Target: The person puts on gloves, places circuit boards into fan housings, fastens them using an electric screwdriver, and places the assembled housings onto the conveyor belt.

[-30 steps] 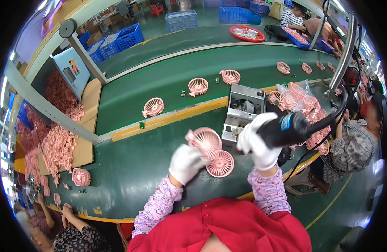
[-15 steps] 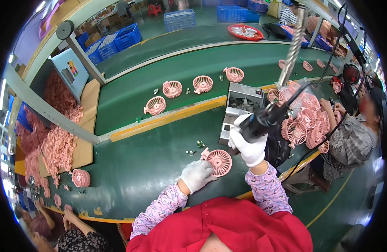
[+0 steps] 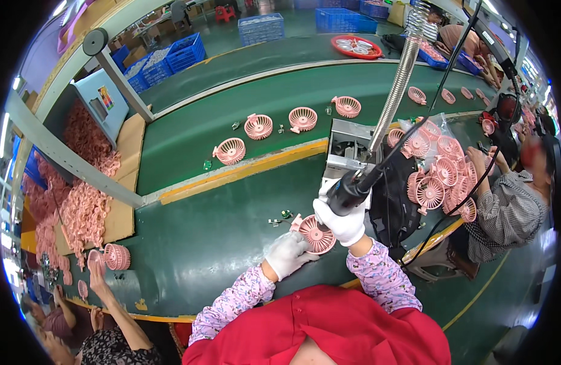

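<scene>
Here, a round pink fan grille [image 3: 317,234] with radial ribs and a small tab at its 10 o'clock edge lies flat on the green surface [image 3: 201,237]. The gloved left hand [image 3: 286,254] grips its rim at 8 o'clock. The gloved right hand [image 3: 343,222] is clenched around a black power screwdriver [image 3: 352,187], pressed down at its 2 o'clock side.

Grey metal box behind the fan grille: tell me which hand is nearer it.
Right. The right hand, gripping the black power screwdriver, sits just below the grey metal box; the left hand steadies the pink fan grille, lower and farther left.
</scene>
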The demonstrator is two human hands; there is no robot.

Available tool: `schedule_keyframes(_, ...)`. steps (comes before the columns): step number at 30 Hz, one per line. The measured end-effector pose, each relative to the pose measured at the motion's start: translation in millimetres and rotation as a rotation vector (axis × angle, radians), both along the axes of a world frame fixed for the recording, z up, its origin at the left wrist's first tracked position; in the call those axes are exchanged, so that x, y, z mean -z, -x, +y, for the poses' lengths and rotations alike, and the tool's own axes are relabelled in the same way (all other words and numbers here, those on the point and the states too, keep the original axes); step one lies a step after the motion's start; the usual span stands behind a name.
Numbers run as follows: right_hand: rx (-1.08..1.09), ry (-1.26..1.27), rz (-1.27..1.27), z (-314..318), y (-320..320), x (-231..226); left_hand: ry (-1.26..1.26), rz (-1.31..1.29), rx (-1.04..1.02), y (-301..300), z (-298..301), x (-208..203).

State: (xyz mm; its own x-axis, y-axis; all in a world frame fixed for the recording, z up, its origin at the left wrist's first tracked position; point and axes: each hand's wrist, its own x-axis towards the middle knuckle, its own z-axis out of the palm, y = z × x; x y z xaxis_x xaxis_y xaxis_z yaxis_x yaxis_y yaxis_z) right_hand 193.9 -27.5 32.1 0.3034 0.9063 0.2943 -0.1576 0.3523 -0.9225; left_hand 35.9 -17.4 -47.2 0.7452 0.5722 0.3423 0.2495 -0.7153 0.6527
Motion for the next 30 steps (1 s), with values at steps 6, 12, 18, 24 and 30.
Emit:
schedule_keyframes(6, -0.141, -0.018, -0.076, 1.6, -2.7, -4.6, -0.017, -0.002, 0.008, -1.1, 0.5, 0.5)
schedule_keyframes(12, -0.223, 0.06, -0.136, 0.8, -5.0, -9.8, 0.003, 0.037, 0.026, -2.0, 2.2, -2.4)
schedule_keyframes(18, 0.152, -0.132, -0.034, 0.7, -21.8, -26.2, -0.01, 0.062, 0.011, -1.0, 0.8, -7.9)
schedule_keyframes(24, 0.276, -0.193, -0.293, 14.3, -42.1, -10.8, -0.078, -0.038, 0.025, -1.2, 1.6, -6.2)
schedule_keyframes(30, 0.055, -0.038, 0.055, -5.7, -10.7, -19.6, -0.033, 0.019, 0.002, -1.7, 1.3, -7.4)
